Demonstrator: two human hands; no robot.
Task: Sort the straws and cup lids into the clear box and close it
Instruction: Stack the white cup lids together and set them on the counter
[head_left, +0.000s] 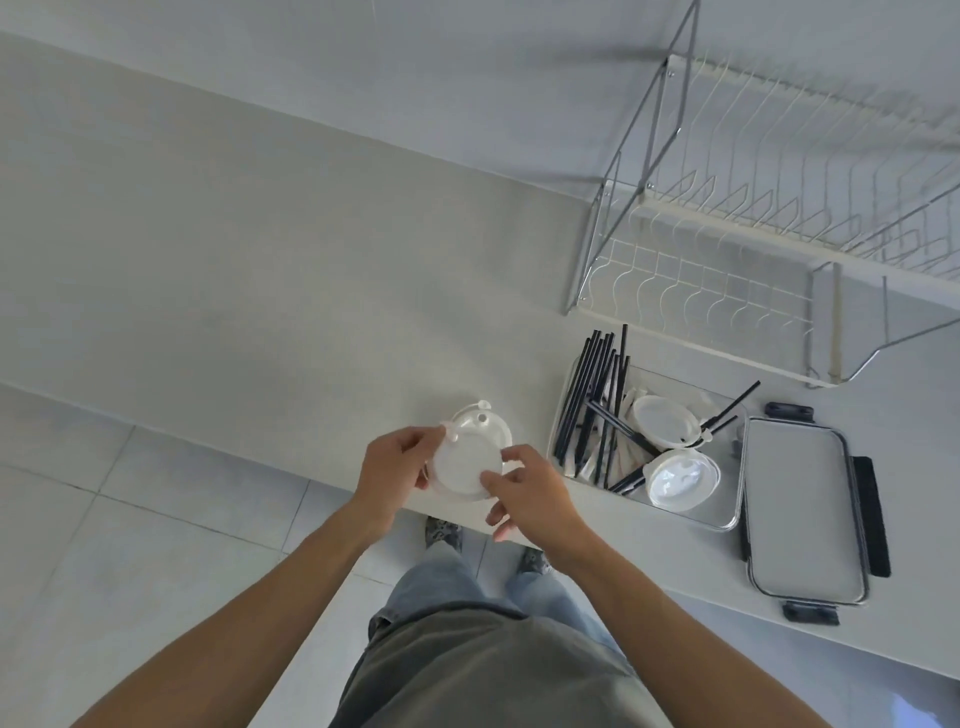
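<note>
Lids: two white round ones lie in the clear box (727, 522); a stack of lids (470, 457), count unclear, is held above the counter (260, 291) edge.
Straws: a bundle of black straws (589, 405) at the box's 9 o'clock side, too many to count; some cross the lids.
Box lid (802, 506): flat at 3 o'clock of the box, touching it.
Left hand (392, 475): grips the stack's 9 o'clock rim.
Right hand (530, 496): pinches its 4 o'clock rim.
Room: bare counter stretches toward 10 o'clock; a wire rack (753, 234) stands at 12 o'clock of the box.
</note>
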